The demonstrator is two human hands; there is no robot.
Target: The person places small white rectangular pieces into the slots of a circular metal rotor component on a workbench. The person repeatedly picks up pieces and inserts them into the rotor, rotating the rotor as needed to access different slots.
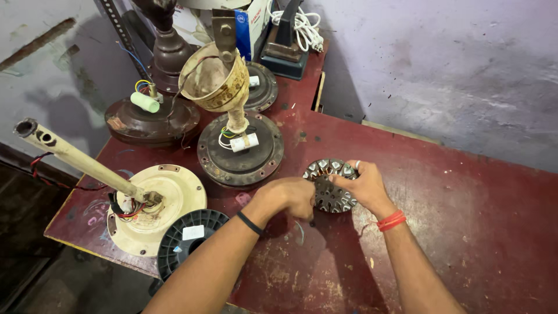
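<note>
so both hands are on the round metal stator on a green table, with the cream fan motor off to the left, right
Not quite: the table is dark red, not green, as the head view shows. Both the left hand and right hand are on the round metal stator, cream fan motor to the left.

A small repair workshop for ceiling fans. A worn, scratched red desk (465, 221) stands against a stained, bare plaster wall (453, 64). Dismantled fan motors crowd its far side: a cream motor housing (168, 197) with its downrod (75, 158) and loose wires, a dark rusted motor (241, 157) with a capacitor, and a brown housing (151, 122). A black wire spool (186, 235) sits at the desk's near edge, and a slotted steel stator core (331, 195) lies near the middle.
</note>
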